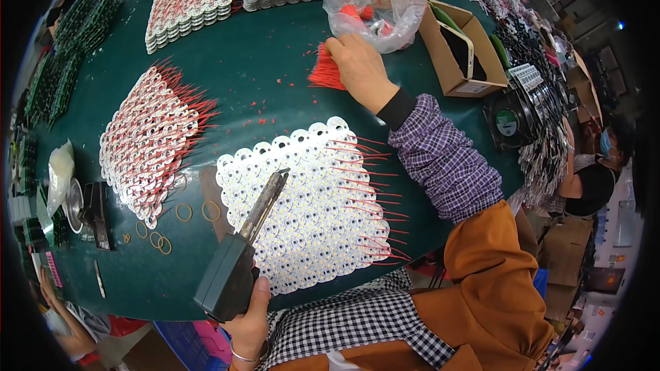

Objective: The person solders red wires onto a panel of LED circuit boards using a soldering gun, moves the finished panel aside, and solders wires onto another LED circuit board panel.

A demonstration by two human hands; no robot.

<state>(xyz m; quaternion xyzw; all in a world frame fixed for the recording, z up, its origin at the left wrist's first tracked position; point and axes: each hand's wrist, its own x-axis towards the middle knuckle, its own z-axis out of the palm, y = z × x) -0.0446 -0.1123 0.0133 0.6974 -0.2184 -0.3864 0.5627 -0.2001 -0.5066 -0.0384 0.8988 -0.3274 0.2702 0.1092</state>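
My left hand [249, 323], low in the view, is closed round the handle of a dark soldering gun [225, 279]. Its long metal tip reaches up over a panel of round white LED boards [309, 213]. Along the right side of that panel, short red wires stick out past the edge. Farther off, my right hand [363, 72] bends over a bundle of short red wires [326, 72], its fingertips closed at the bundle's upper end. How many wires it grips is hidden.
A second wired panel stack [148, 141] lies left; more stacks [192, 3] stand at the back. Near my right hand are a clear plastic bag [378, 0], a cardboard box [447, 62] and a small fan [507, 122]. Rubber bands [183, 212] lie left. Another person [591, 178] sits right.
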